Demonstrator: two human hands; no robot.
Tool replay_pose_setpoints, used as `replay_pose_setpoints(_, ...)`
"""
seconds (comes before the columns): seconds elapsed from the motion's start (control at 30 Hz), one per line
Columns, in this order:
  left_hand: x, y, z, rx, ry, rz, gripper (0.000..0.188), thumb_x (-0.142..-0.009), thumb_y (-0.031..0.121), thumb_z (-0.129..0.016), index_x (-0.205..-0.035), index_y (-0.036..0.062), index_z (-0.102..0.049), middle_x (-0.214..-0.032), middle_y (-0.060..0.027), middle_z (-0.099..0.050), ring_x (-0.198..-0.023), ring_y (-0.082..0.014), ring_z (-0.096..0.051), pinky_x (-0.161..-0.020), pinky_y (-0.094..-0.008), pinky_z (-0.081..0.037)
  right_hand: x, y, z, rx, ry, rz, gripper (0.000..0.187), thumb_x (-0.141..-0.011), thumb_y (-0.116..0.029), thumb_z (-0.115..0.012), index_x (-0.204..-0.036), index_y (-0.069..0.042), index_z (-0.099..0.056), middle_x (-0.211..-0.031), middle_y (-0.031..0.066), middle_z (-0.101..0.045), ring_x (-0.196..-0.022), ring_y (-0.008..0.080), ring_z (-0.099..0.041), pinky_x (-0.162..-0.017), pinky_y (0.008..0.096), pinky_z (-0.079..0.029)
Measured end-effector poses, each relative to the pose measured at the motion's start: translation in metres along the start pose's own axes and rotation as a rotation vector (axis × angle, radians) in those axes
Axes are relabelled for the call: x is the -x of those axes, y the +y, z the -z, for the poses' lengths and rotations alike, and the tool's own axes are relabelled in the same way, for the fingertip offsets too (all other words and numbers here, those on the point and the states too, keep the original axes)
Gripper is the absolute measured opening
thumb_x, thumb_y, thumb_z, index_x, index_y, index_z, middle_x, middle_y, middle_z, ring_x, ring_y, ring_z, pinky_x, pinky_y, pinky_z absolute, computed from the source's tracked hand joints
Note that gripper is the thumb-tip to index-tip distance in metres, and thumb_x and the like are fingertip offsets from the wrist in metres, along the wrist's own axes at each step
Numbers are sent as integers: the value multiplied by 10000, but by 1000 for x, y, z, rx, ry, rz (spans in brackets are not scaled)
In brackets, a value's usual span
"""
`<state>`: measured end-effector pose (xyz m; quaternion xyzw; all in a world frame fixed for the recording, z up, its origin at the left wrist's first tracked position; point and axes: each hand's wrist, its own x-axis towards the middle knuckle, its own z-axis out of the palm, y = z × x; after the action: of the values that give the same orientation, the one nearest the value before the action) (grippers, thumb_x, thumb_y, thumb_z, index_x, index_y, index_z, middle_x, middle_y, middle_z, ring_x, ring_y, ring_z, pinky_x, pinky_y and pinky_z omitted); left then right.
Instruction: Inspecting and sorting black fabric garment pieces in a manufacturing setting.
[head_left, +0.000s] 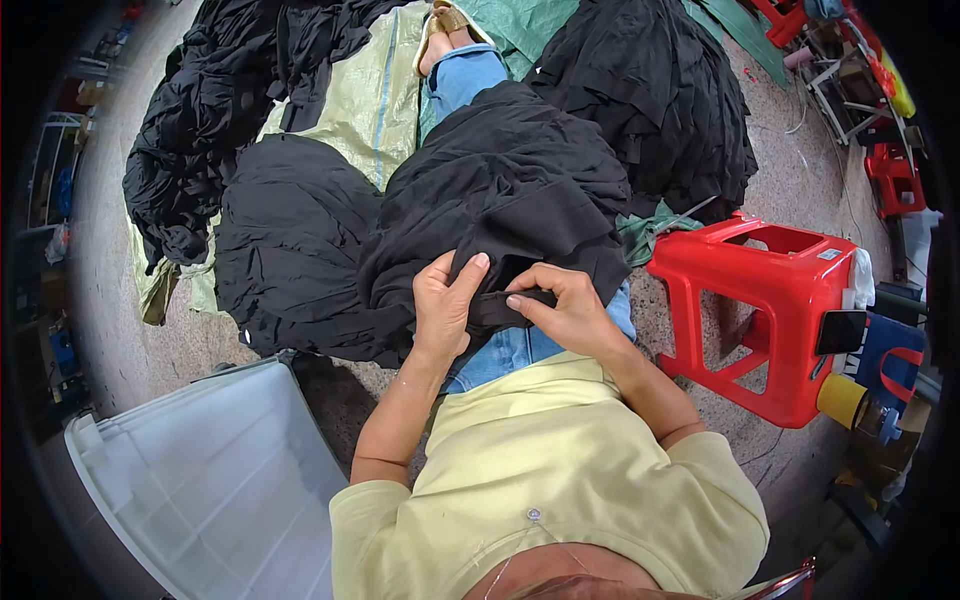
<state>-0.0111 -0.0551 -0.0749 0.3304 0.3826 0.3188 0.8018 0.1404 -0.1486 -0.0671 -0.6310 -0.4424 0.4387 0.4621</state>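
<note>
1. We see a soft, matte black gathered fabric piece spread over the lap and thighs, its near edge raised at the waist between the two hands.
2. We find the left hand clamped on a fold of that fabric, with the thumb showing on top; its other fingers are partly hidden.
3. We find the right hand clamped on the fabric's near edge, thumb and forefinger closed on a narrow strip. The two hands are near each other but apart, with a dark hollow of the cloth between them.
4. We see faded blue denim trousers under the fabric, and a pale yellow short-sleeved shirt just below the hands.
5. We note a rounded black cloth heap touching the fabric on its left, a crumpled black cloth pile farther up on the left, and a draped black cloth mound at upper right.
6. We see a pale woven plastic sack with a blue stripe between the upper piles.
7. We have a translucent whitish plastic bin at lower left, and a red plastic stool at right, near a crumpled green cloth.
</note>
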Motion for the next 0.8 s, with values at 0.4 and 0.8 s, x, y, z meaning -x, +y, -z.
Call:
replay_pose_setpoints(0.4, 3, 5, 3, -631, -97, -106, 144, -896, 86, -724, -822, -24, -667, -720, 77, -564, -671, 3, -446, -561, -196, -361, 3, 3, -7, -212, 104, 103, 120, -844, 85, -655, -945, 24, -635, -889, 38, -586, -767, 102, -572, -688, 217, -443)
replay_pose_setpoints(0.8, 3, 6, 11, -441, -170, -11, 154, -928, 83, -681, -830, -35, -680, -736, 64, -591, -682, -2, -462, -583, -196, -373, 3, -2, -12, 298, 293, 513, 273, -673, 149, -726, -908, 22, -669, -814, 133, -645, -716, 286, -657, -617, 324, -521)
